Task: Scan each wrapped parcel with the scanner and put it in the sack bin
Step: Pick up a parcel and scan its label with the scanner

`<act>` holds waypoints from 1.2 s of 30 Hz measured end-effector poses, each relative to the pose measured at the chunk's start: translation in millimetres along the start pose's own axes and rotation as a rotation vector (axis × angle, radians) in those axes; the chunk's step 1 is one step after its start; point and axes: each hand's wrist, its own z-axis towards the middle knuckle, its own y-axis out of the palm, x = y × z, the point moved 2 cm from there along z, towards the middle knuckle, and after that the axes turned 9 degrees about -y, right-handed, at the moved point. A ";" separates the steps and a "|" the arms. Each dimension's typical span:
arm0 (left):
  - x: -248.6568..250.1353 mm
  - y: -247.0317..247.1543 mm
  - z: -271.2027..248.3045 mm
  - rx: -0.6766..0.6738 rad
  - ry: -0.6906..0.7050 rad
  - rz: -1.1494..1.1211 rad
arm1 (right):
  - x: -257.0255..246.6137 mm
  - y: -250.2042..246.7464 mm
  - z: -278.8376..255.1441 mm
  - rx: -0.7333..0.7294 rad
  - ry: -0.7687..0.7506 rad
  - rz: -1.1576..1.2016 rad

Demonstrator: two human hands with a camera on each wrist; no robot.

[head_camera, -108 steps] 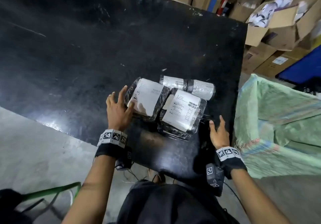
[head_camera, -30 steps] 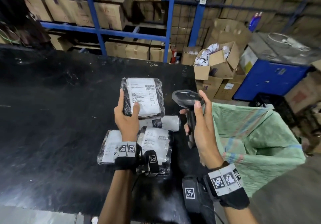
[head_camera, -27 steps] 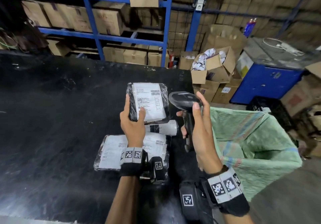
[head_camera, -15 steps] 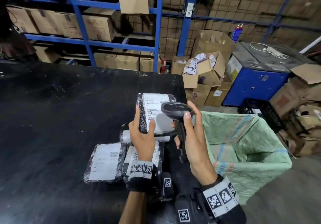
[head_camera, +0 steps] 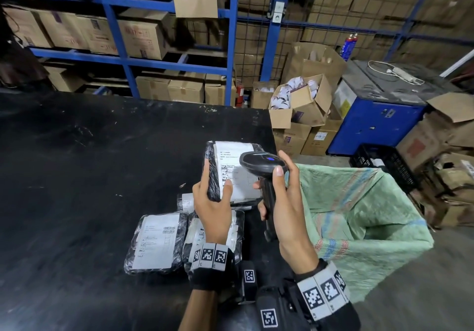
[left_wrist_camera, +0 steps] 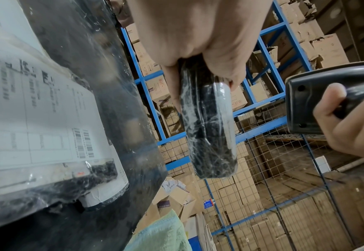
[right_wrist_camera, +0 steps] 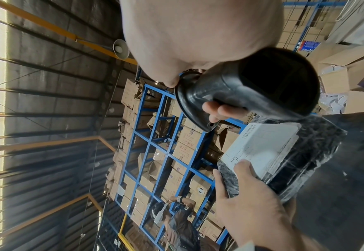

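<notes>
From the head view, our left hand (head_camera: 214, 214) is gripping a wrapped parcel (head_camera: 230, 170) by its near edge, thumb across the white label (head_camera: 234, 169), lifting it above the black table (head_camera: 89, 176). Our right hand (head_camera: 284, 202) is wrapping the handle of the scanner (head_camera: 263, 162), whose head is hovering just over the label. We are judging this to be the scanning step for this parcel. Other wrapped parcels (head_camera: 156, 243) are lying on the table below, and the green sack bin (head_camera: 364, 217) is standing open just to the right.

In the left wrist view, we are pinching the parcel (left_wrist_camera: 211, 135) edge-on between thumb and fingers, with the scanner (left_wrist_camera: 327, 98) just beside it.

In the right wrist view, our fingers (right_wrist_camera: 219, 108) are curling round the scanner (right_wrist_camera: 252, 88), its window pointing toward the label (right_wrist_camera: 262, 149) close below.

Next, we are expecting to need a clean read of the barcode, then a short carry rightward to drop the parcel into the sack.
</notes>
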 end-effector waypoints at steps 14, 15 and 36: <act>-6.6 -29.3 -5.1 -0.018 0.010 0.029 | 19.6 -5.0 -10.9 0.081 0.005 -0.040; -8.6 -32.8 -5.5 -0.015 0.002 0.039 | 24.7 -8.3 -13.0 0.100 0.016 -0.042; -50.3 -87.4 -31.8 -0.020 -0.036 0.047 | 229.3 -70.1 -64.0 0.195 0.435 -0.422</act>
